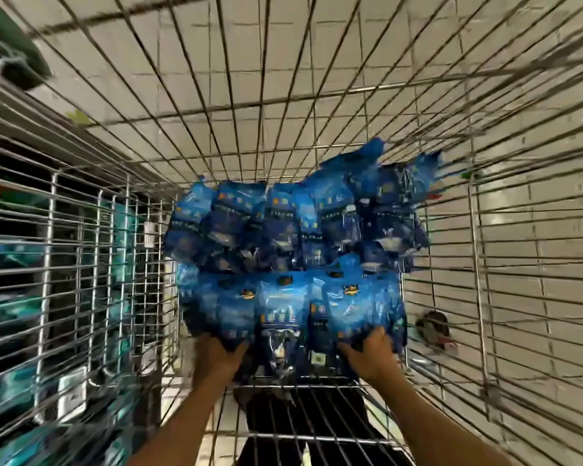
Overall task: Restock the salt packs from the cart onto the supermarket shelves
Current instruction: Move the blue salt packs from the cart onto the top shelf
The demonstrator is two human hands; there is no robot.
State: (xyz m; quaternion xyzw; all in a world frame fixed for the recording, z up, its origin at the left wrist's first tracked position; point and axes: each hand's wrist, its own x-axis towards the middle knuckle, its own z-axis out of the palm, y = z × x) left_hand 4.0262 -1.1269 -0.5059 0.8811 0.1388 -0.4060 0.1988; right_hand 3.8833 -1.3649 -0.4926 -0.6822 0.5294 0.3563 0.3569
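The salt packs (293, 264) lay heaped on the wire floor of the cart (81, 264), filling its middle and piling up toward the far right corner. They were glossy plastic pouches, deep blue shading to a brighter blue, creased and shining where the light caught them. The far ones overlapped in a rough row; the near ones lay flatter, facing up. Small yellow-orange marks sat near the tops of several pouches, and a gold-coloured emblem showed on two of the nearer ones. Pale lines of printing ran across the fronts, and one near pack carried a small white square low down, but motion blur smeared all of it and no word or brand could be read.

The left hand (217, 354) had its fingers curled into the near left edge of the heap, gripping the packs there. The right hand (371, 351) did the same at the near right edge, fingers dug under the pouches. Both forearms reached in from the bottom of the view.

Through the cart's wire sides showed a pale tiled floor (216, 62), and on the left a dark shelf (14, 280) with blurred teal-green goods. A cart wheel (433, 326) showed through the right side.
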